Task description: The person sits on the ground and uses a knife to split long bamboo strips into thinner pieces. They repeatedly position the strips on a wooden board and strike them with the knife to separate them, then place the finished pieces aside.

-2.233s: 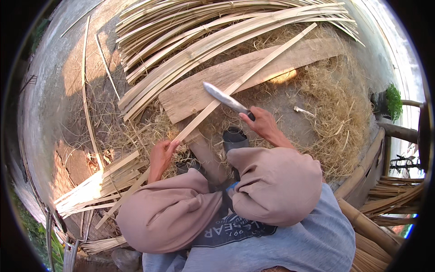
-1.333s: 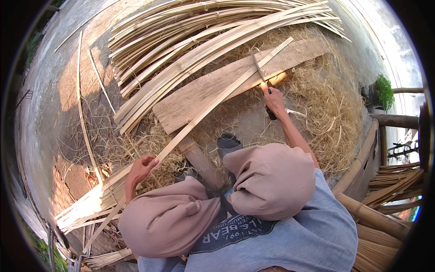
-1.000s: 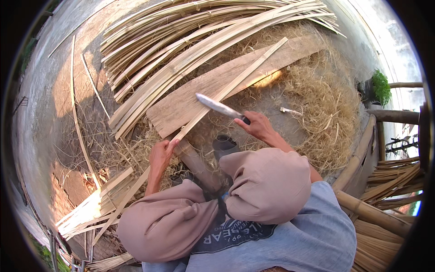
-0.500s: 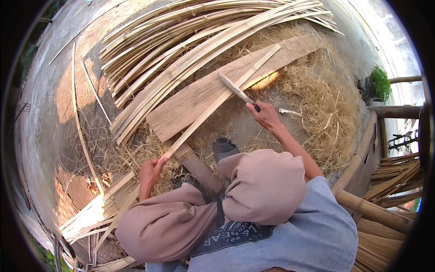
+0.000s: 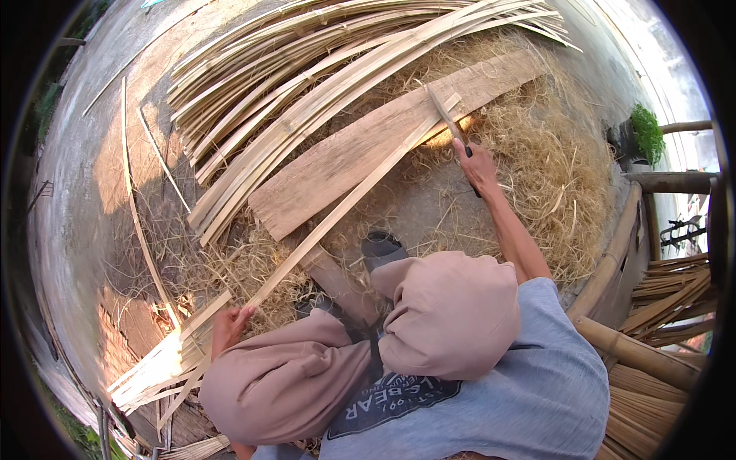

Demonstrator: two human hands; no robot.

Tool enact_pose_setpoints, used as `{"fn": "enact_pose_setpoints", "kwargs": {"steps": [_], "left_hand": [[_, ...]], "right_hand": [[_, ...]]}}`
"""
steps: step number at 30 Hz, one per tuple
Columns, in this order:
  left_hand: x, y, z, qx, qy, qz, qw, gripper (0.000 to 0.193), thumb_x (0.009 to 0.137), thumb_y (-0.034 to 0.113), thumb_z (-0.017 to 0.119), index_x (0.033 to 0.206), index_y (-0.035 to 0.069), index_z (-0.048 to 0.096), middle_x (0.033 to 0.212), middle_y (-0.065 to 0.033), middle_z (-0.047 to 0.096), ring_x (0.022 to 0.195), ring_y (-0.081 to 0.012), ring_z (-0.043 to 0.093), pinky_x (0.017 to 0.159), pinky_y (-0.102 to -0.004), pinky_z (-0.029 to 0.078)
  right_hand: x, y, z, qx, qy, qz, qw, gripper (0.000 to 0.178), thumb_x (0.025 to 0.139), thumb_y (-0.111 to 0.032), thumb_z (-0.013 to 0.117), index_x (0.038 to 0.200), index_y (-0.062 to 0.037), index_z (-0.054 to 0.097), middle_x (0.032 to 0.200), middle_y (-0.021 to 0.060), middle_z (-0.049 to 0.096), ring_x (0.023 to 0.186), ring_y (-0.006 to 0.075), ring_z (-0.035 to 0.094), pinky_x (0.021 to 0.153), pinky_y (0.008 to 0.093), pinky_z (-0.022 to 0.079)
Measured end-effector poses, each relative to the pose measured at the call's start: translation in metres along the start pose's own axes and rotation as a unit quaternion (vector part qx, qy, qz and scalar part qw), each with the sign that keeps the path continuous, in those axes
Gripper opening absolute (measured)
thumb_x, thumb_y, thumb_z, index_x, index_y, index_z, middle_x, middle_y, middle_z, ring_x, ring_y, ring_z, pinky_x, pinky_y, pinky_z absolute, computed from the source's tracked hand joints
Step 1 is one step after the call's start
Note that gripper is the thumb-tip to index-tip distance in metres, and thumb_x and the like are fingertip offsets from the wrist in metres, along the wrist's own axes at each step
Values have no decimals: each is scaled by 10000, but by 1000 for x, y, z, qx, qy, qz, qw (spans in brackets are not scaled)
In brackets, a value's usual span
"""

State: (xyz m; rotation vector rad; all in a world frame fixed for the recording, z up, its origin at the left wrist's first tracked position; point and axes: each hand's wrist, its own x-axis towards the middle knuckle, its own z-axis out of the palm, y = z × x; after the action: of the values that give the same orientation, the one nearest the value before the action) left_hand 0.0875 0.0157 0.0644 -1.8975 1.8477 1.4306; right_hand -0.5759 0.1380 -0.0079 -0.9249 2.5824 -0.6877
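Observation:
My left hand [image 5: 230, 325] is closed on the near end of a long pale bamboo strip [image 5: 354, 201], beside my left knee. The strip slants away to the upper right, its far part lying over a wide wooden plank [image 5: 337, 165]. My right hand [image 5: 479, 167] grips the dark handle of a long knife [image 5: 443, 113]. The knife's blade crosses near the strip's far end; whether it touches the strip I cannot tell.
A large bundle of bamboo strips [image 5: 264, 100] lies beyond the plank. Curly shavings [image 5: 552, 192] heap up at the right. More strips [image 5: 165, 360] rest at my left, with thin sticks [image 5: 132, 199] on the ground. A bamboo rail [image 5: 636, 353] stands at the right.
My left hand has drawn the strip down and to the left, toward my knee. My right hand has moved up and right with the knife, nearer the strip's far end.

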Motion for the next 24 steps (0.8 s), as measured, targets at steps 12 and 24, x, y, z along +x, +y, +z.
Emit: {"fn": "enact_pose_setpoints", "kwargs": {"steps": [12,24], "left_hand": [[60,21,19,19,-106,30,994,588,956,592,689,719,53,663,606,-25,628,508,-105,580,461,-275,417],[70,106,88,55,40,128,989,639,954,618,665,673,45,690,530,-36,544,519,-144,514,535,-344,376]], "right_hand": [[-30,-9,22,33,-25,-40,998,697,985,-614,609,740,38,621,662,251,607,643,403,608,639,488,472],[-3,5,-8,-4,-36,20,999,652,999,-626,578,773,-15,606,702,210,644,701,376,667,676,496,502]]}}
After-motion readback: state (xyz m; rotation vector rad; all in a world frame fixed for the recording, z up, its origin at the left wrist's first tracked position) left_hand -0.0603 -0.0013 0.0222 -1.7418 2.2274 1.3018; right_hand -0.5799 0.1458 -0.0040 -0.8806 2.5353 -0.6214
